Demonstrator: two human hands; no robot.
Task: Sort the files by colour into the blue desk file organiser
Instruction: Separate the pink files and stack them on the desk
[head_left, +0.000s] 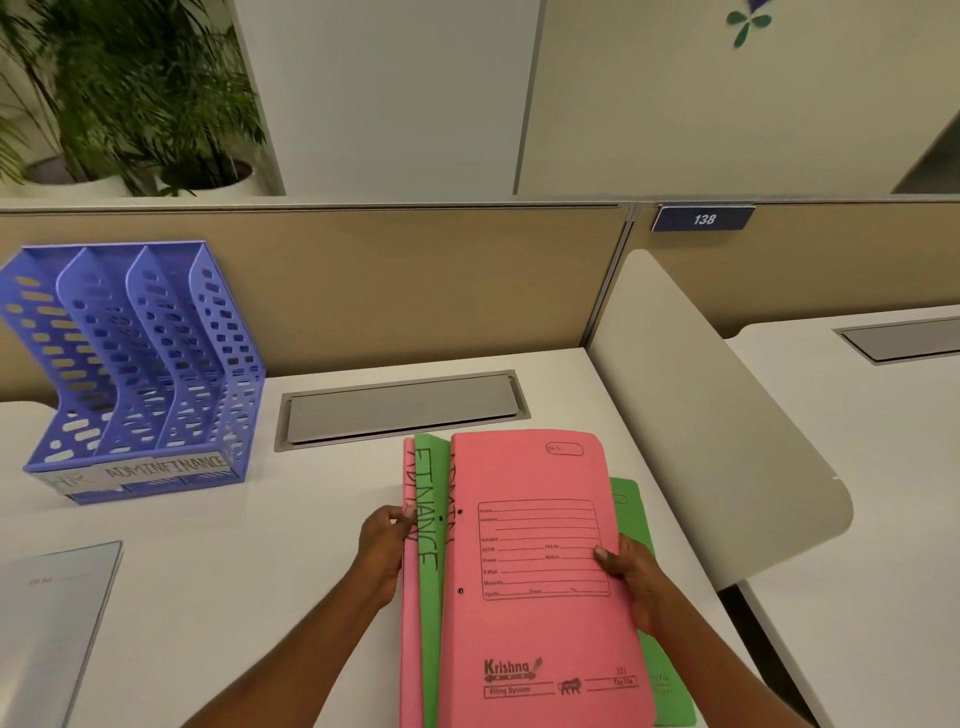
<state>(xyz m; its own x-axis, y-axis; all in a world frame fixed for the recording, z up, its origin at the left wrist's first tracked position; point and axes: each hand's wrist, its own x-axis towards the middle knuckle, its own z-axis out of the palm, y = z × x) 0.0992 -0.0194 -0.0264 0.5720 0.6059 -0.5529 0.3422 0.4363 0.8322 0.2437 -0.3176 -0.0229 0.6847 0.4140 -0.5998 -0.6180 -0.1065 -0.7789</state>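
Both hands grip a fanned stack of files held over the white desk at about 6 o'clock in the view. The left hand pinches the left edge of the stack, thumb on the spine of a pink file at the far left. The right hand clamps the right edge of the front pink file, thumb on its printed form. Between the two pink ones sits a green file lettered FINANCE along its spine, and another green file pokes out behind at 4 o'clock from the front one.

The blue organiser stands on the desk at 10 o'clock, well apart from the files, its three slots showing no files. Labels on its front rail read HR, ADMIN and FINANCE. A grey cable hatch lies at 12 o'clock from the files. A grey folder lies at 8 o'clock near the desk edge. A number plate reading 138 hangs on the partition at 1 o'clock.
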